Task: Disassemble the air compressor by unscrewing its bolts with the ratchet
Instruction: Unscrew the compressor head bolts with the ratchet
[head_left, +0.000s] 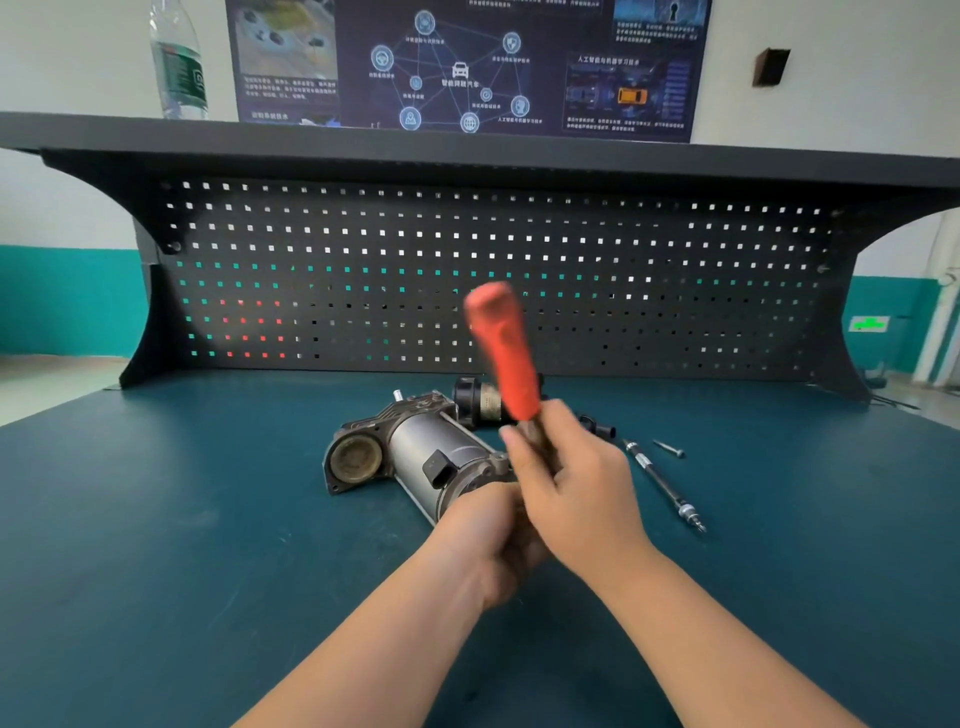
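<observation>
At frame centre the left hand (485, 540) is clamped round the air compressor (415, 457); the ratchet (506, 353) is gripped by the right hand (571, 483). Short, square swings are advised.

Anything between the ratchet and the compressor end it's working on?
Nothing visible. The right hand grips the ratchet below its red handle, the left hand curls at the near end of the compressor. The hands hide the contact itself.

Blur and cover at the working end

The ratchet (503, 353) smears red with motion; both hands hide its head, and the air compressor's (415, 457) near end disappears behind them.
</observation>
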